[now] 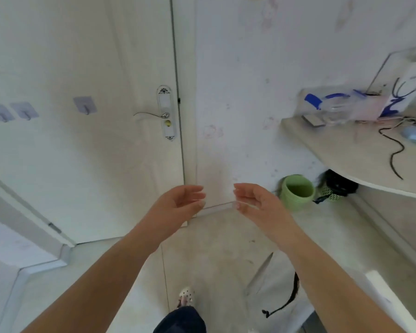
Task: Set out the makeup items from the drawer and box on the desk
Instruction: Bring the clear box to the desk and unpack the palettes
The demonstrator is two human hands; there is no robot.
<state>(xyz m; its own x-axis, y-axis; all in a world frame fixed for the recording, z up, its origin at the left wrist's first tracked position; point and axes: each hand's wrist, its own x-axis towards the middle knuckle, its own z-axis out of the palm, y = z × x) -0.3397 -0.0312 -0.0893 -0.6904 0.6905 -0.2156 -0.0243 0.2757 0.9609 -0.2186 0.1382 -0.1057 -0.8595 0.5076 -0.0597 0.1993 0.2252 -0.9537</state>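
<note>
You stand in a pale room facing a white door [82, 140] and the wall beside it, with the desk [360, 152] off at the right edge of view. Going left to right: three stick-on hooks [25, 111] sit on the door, then the door handle [151, 115], then your two hands in mid-air over the floor. Your left hand [180, 200] and right hand [255, 200] face each other, close but apart, fingers loosely extended and holding nothing.

No drawer shows from here, and no makeup items can be made out. The likeliest box is the clear container with blue parts [332, 106] at the back of the desk near the wall, though it is too blurred to tell what is inside. So the work looks barely begun, and the sensible step is to turn right and square up to the desk before reaching, rather than stretching across from this angle.

Mind what lies there: a dark cable [394, 150] snakes across the desktop near the front edge and could snag a sleeve or get dragged along with the box. Under the desk stand a green bin [297, 192] and a dark bundle [336, 183] next to it, so watch your feet as you step in; a thin dark cord [291, 299] also hangs near your right forearm
</note>
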